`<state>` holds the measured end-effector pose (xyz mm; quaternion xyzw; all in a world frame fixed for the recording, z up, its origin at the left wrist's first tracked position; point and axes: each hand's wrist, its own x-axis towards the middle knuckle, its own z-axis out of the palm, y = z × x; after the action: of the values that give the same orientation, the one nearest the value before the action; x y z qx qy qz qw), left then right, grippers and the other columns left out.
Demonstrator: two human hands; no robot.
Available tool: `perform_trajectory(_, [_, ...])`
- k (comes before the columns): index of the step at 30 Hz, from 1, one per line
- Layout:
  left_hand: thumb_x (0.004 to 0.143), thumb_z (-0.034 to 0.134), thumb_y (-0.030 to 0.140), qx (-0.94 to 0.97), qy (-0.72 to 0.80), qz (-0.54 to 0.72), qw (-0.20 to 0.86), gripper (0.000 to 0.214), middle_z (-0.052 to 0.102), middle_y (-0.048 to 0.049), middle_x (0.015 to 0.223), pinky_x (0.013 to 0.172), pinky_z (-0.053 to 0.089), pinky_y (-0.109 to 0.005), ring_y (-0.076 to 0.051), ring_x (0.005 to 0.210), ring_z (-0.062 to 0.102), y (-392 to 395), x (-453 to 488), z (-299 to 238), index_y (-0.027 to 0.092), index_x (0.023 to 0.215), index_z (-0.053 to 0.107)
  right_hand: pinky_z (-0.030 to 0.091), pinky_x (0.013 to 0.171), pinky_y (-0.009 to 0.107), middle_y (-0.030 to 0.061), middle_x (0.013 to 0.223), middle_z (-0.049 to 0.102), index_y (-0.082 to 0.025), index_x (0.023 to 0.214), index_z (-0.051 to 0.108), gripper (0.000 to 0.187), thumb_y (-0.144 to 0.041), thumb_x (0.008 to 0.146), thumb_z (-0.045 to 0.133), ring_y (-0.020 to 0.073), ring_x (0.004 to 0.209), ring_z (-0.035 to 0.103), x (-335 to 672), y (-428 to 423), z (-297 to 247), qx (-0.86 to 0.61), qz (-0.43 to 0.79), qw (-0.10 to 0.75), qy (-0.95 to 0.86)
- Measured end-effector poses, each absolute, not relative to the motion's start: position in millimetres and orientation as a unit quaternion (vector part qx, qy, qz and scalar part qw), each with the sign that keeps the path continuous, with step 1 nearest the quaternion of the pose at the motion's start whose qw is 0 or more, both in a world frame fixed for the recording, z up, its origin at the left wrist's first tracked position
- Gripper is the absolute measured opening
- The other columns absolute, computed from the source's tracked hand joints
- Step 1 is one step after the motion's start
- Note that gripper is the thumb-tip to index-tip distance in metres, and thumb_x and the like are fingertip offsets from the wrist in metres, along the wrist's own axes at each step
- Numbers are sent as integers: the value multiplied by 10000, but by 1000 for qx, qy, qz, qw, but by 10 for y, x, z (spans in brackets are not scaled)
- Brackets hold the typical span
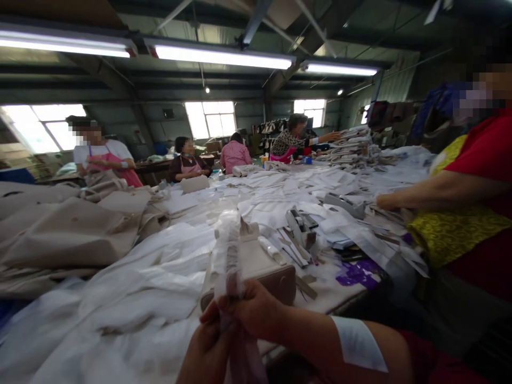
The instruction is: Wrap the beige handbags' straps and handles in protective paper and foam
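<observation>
Both my hands are closed on a long clear plastic wrapper that stands up in front of me, with something pinkish inside it. My right hand pinches the wrapper from the right at mid-height. My left hand grips its lower part near the bottom edge. Just behind the wrapper a beige boxy bag lies on the table. A white bandage or tape patch sits on my right forearm.
White fabric and plastic sheets cover the long table. Beige bags are piled at left. A stapler-like tool and paper strips lie behind the bag. A person in red and yellow reaches in at right; several other workers stand far back.
</observation>
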<state>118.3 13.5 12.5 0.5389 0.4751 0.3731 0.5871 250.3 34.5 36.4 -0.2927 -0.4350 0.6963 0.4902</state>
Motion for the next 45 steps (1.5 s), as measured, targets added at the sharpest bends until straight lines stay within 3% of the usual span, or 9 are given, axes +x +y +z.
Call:
perform_trajectory(3, [765, 702, 582, 590, 438, 374, 566, 477, 707, -77, 710, 643, 499, -265, -213, 717, 630, 281, 1215, 263, 110, 700, 726, 539, 759, 347, 99, 765, 747, -97, 762, 762, 431, -517, 678, 805, 170, 693, 672, 2570, 393, 445, -292, 675, 521, -435])
perform_trajectory(8, [862, 615, 549, 620, 324, 321, 638, 459, 689, -52, 763, 660, 489, -247, -152, 708, 615, 563, 1102, 330, 109, 936, 718, 552, 824, 368, 44, 826, 756, -114, 848, 731, 247, -355, 858, 681, 162, 823, 716, 2797, 780, 801, -272, 576, 588, -499])
perform_trajectory(12, [877, 618, 496, 638, 347, 307, 616, 418, 676, -48, 698, 566, 448, -225, -119, 582, 587, 654, 1120, 384, 97, 803, 714, 530, 851, 400, 16, 834, 742, -103, 896, 700, 260, -281, 962, 521, 154, 895, 720, 2821, 997, 856, -271, 525, 615, -523])
perform_trajectory(20, [821, 713, 402, 618, 419, 426, 511, 387, 522, 31, 556, 479, 290, -183, -45, 494, 405, 853, 1381, 443, 102, 604, 602, 551, 841, 389, 45, 856, 720, -99, 883, 697, 243, -334, 901, 639, 208, 1014, 691, 2671, 1033, 480, -303, 540, 589, -519])
perform_trajectory(25, [853, 652, 502, 660, 329, 327, 591, 415, 618, -11, 672, 550, 384, -206, -92, 575, 534, 870, 1189, 371, 94, 800, 697, 530, 842, 342, 18, 808, 748, -118, 846, 694, 203, -248, 941, 572, 146, 891, 712, 2839, 1100, 719, -274, 529, 597, -537])
perform_trajectory(30, [877, 612, 523, 669, 328, 284, 603, 464, 604, -18, 614, 543, 388, -216, -99, 547, 531, 813, 1045, 277, 94, 717, 689, 488, 772, 321, -35, 758, 755, -132, 807, 708, 263, -201, 947, 496, 120, 831, 715, 2928, 1210, 868, -249, 512, 615, -546])
perform_trajectory(39, [831, 688, 344, 611, 376, 437, 543, 290, 541, 30, 587, 518, 316, -209, -66, 530, 443, 814, 1300, 350, 112, 666, 630, 538, 842, 378, 22, 842, 745, -138, 862, 702, 219, -340, 906, 629, 189, 966, 707, 2709, 1022, 600, -278, 538, 595, -528])
perform_trajectory(43, [832, 675, 371, 628, 385, 444, 510, 312, 529, 36, 578, 518, 315, -218, -73, 534, 436, 830, 1286, 373, 129, 644, 614, 559, 858, 352, 9, 967, 749, -229, 910, 711, 248, -450, 800, 739, 211, 1033, 681, 2802, 982, 585, -284, 557, 586, -516])
perform_trajectory(45, [834, 670, 398, 637, 387, 451, 491, 336, 529, 36, 571, 519, 325, -221, -79, 539, 442, 835, 1274, 378, 136, 632, 609, 571, 831, 329, 17, 955, 750, -230, 918, 716, 300, -475, 756, 774, 203, 965, 691, 2810, 943, 504, -286, 596, 552, -509])
